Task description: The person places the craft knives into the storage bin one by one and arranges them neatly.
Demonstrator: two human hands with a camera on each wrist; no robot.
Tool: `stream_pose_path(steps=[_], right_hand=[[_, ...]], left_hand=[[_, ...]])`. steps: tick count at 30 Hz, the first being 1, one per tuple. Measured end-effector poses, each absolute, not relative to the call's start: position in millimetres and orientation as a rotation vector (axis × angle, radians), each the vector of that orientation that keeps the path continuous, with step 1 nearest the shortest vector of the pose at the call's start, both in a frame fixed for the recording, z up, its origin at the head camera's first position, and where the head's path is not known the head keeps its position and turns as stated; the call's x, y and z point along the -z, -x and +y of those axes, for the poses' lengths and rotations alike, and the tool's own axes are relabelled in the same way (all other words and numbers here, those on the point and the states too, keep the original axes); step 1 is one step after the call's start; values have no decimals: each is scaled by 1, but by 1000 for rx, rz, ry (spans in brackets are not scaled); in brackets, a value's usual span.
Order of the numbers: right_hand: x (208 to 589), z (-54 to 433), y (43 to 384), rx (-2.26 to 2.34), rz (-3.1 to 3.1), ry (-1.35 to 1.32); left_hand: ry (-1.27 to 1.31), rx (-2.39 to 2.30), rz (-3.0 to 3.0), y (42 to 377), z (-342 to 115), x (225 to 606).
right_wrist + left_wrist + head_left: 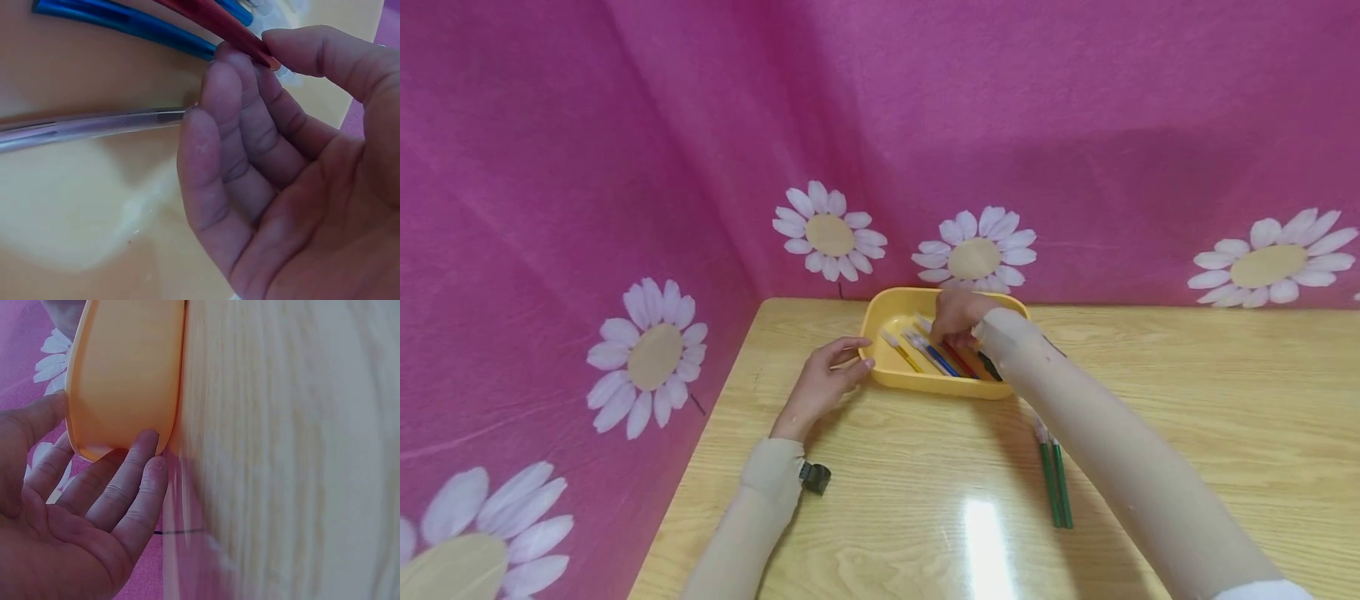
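Thumb and fingers of the right hand (300, 156) pinch the red brush (219, 22) at one end, inside the yellow tray (925, 382), mid-frame. The left hand (823, 382), fingers loosely spread, touches the tray's left end, probably steadying it on the bench (865, 500).

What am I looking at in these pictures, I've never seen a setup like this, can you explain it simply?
There's no machine here, just a person working barehanded. The wide picture comes from a camera on the head, looking forward and down; the close-ups come from a camera on each wrist. A yellow tray of slim, pen-like sticks sits on the wooden table, with two green sticks lying outside it. The left hand touches the tray's left end. The right hand reaches inside, pinching a red stick by its end.
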State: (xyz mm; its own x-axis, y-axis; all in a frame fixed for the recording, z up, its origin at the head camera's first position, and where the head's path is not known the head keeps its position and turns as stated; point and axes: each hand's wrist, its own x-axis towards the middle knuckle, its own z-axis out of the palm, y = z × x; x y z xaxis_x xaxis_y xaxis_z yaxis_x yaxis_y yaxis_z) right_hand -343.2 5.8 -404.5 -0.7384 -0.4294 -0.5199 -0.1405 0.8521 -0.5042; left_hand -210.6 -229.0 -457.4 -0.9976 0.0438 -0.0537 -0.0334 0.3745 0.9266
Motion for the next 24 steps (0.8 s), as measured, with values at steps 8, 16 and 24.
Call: stream_pose_path(steps=[8,16,24], right_hand=[[409,8,342,565,2352,349],[408,12,343,600,2329,358],[406,17,347,602,2402,428]], left_hand=[[-7,-1714,2549,212,-229,459],[2,-1719,2544,211,-228,457],[9,-1716,2545,210,-228,457]])
